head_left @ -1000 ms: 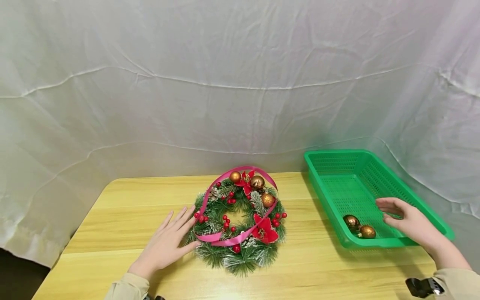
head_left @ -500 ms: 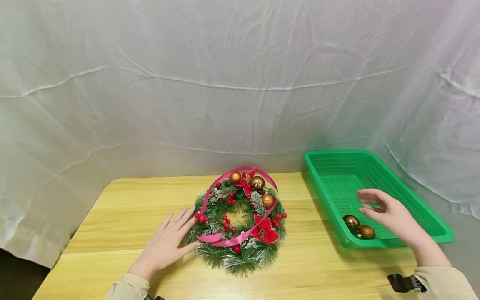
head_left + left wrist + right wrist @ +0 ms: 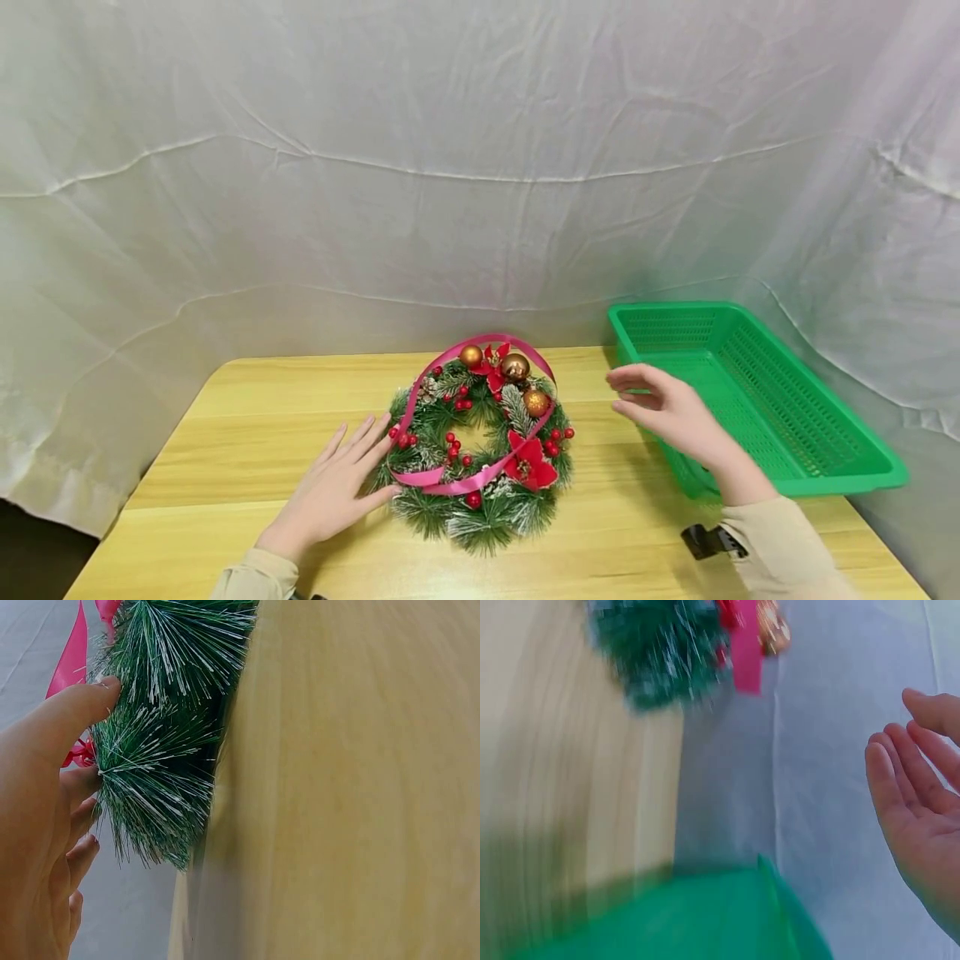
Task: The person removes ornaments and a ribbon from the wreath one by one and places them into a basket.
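Left hand: fingers long and spread, thumb held out from them; the thumb tip touches the needles at the near side of the wreath in the left wrist view, with the fingers along its outer edge. The wreath lies flat on the wooden table, immediately to the right of this hand and to the left of the right hand, apart from the latter. A pink ribbon loops over the wreath; its left stretch runs close to the left fingertips. Red berries sit just beside those same fingertips. On the side facing the right hand: a red flower and a glittery gold ball. Farther out from both hands, at the far side of the wreath: a smooth gold ball, a second red flower and a shiny brown ball. Right hand: raised above the table, fingers side by side and gently bent, thumb apart from them, a gap between; fingertips point toward the wreath. Green basket stands to the right of and behind this hand, which covers part of its left wall from the head camera. Right wrist view: wreath and basket blurred. Pale cloth hangs beyond both hands.
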{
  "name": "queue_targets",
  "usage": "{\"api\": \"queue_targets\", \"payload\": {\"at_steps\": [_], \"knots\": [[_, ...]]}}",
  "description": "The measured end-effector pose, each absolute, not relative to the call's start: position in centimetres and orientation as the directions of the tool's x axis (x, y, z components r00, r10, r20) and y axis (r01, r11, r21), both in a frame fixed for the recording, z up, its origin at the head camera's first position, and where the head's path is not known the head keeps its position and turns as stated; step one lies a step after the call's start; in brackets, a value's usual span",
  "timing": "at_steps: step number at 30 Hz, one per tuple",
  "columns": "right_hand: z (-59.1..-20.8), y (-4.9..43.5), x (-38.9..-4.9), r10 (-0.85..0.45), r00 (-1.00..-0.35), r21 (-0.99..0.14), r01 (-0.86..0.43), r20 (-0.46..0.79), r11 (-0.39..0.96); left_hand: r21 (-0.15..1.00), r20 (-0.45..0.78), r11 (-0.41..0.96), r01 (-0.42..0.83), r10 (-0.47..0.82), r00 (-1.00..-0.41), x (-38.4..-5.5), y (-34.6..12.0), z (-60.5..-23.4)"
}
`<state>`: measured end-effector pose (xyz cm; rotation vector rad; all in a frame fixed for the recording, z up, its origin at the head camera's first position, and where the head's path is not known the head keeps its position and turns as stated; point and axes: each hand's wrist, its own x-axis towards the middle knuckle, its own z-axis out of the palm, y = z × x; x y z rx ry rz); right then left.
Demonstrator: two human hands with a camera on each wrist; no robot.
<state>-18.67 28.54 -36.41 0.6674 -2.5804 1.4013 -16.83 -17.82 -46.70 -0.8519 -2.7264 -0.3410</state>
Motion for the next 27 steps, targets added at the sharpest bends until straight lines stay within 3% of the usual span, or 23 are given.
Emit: {"api": "queue_targets", "payload": {"at_steps": [14, 20, 27], "knots": [[-40.0, 21.2, -22.6, -0.372, -0.879, -0.856, -0.419, 0.299, 0.302, 0.136, 0.331, 0.798, 0.587, 0.522, -0.786, -16.9, -17.9, -46.9], [-41.2, 20.0, -23.1, -0.324, -0.902, -0.821, -0.404, 0.284, 0.404, 0.138, 0.333, 0.796, 0.59, 0.524, -0.784, -16.9, -17.9, -46.9], [-41.4, 19.3, -23.0, -0.318, -0.893, -0.671, -0.45, 0.319, 0.589, 0.134, 0.325, 0.801, 0.583, 0.52, -0.79, -17.0, -17.9, -46.9]]}}
